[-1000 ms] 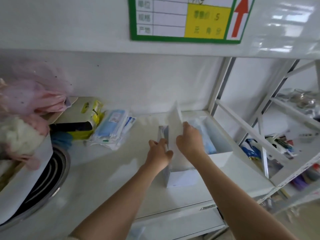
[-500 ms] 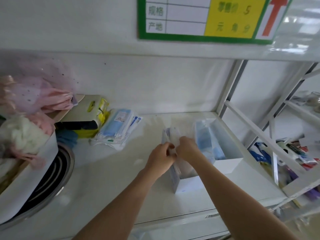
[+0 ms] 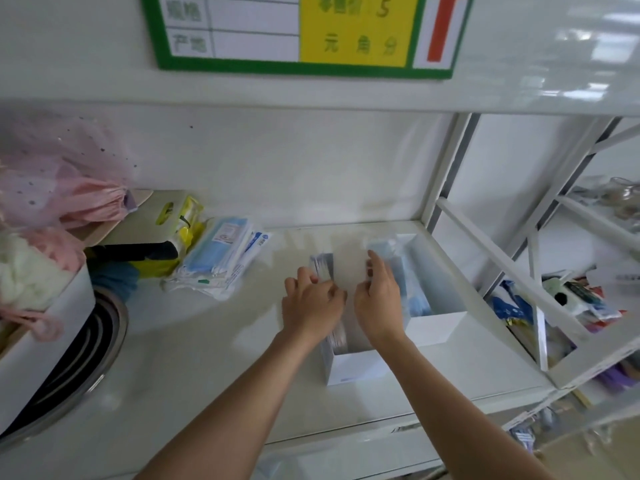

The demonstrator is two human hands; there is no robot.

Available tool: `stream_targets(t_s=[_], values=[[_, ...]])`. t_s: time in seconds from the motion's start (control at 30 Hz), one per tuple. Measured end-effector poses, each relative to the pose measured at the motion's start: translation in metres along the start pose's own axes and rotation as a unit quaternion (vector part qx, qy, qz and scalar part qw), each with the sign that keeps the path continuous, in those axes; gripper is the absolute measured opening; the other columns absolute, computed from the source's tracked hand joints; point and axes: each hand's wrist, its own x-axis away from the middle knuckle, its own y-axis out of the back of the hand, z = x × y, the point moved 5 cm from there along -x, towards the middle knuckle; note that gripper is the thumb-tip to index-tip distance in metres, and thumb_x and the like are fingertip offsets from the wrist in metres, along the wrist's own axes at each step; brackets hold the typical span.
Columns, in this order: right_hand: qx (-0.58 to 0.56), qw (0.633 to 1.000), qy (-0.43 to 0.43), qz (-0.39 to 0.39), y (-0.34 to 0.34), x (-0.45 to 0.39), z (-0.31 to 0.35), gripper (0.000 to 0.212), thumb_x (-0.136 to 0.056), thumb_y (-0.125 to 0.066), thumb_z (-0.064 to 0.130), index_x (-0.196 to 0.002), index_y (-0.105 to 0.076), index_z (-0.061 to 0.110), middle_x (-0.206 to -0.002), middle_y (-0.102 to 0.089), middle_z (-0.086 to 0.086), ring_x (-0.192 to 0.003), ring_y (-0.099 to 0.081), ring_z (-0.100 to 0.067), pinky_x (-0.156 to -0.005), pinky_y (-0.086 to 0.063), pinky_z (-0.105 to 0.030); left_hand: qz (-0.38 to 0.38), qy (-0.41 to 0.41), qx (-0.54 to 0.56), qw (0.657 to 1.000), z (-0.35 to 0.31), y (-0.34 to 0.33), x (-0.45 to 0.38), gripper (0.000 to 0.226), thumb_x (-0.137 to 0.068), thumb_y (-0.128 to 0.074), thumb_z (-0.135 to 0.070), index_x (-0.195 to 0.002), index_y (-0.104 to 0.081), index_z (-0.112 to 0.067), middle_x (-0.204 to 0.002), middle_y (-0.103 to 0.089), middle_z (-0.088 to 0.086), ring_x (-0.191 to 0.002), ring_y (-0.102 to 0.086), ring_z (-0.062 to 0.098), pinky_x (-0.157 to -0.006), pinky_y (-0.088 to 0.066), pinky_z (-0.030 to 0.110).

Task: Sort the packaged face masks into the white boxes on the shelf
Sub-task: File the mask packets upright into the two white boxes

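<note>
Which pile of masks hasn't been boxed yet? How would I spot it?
Look at the white shelf under the green-framed price sign. The loose pile of masks lies flat at the back, left of both hands, beside a yellow packet. Unlike the other masks, it sits in no box.

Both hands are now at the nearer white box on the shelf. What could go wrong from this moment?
1. The left hand and right hand both work in the narrow nearer white box. It is light-looking and near the shelf's front edge, so a push might slide or tip it.
2. The loose mask packs lie in an untidy pile beside a yellow package; a hasty grab could pull the wrong item along.
</note>
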Motion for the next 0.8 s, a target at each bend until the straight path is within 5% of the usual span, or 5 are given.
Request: stream_targets(t_s=[0.33,0.53,0.63,0.73,0.8], values=[[-0.074,0.991,-0.069,0.084,-0.01,-0.011,-0.02,0.015,-0.086,-0.047,0.008,-0.087,-0.061,0.013,-0.067,-0.057,0.004,-0.06,-0.052,-0.01,-0.044,-0.037,-0.006,0.047,0.025,-0.026,0.998,0.001,-0.008,0.006,0.06,-0.058,-0.037,-0.073,-0.1,-0.064,-0.04,-0.124,-0.027,-0.01,-0.117,-0.025,0.022,-0.095,-0.03,0.034],[-0.022,0.998,-0.011,0.061,-0.001,-0.012,-0.012,0.076,-0.077,-0.044,-0.007,-0.143,-0.022,0.024,-0.101,-0.048,0.005,-0.079,-0.051,-0.014,-0.069,-0.042,-0.021,-0.052,0.019,0.024,0.998,0.015,-0.003,0.003,0.032,-0.088,-0.046,-0.028,-0.081,-0.07,-0.008,-0.141,-0.042,-0.009,-0.121,-0.029,0.023,-0.092,-0.035,0.033],[-0.05,0.995,-0.049,0.069,-0.003,-0.012,-0.018,0.062,-0.08,-0.047,0.0,-0.136,-0.029,0.02,-0.076,-0.056,-0.001,-0.061,-0.052,-0.01,-0.051,-0.038,-0.019,-0.061,0.025,0.047,0.997,0.013,0.0,0.004,0.036,-0.09,-0.042,-0.027,-0.08,-0.07,-0.008,-0.142,-0.044,-0.005,-0.124,-0.028,0.024,-0.099,-0.034,0.034],[-0.032,0.984,-0.094,0.145,-0.016,-0.012,-0.019,0.022,-0.092,-0.043,0.026,-0.107,-0.051,0.013,-0.074,-0.054,0.004,-0.073,-0.058,-0.018,-0.063,-0.045,-0.032,-0.008,0.008,0.09,0.996,0.003,-0.004,0.013,0.034,-0.085,-0.031,-0.039,-0.068,-0.059,-0.032,-0.148,-0.033,-0.008,-0.13,-0.02,0.015,-0.109,-0.027,0.039],[-0.02,0.975,-0.103,0.198,-0.023,-0.01,-0.013,0.036,-0.092,-0.039,0.046,-0.103,-0.052,0.014,-0.086,-0.057,0.002,-0.086,-0.058,-0.023,-0.072,-0.043,-0.033,0.023,0.004,0.103,0.994,0.002,-0.006,0.018,0.029,-0.081,-0.028,-0.042,-0.072,-0.056,-0.047,-0.151,-0.026,-0.011,-0.131,-0.016,0.01,-0.112,-0.024,0.042]])
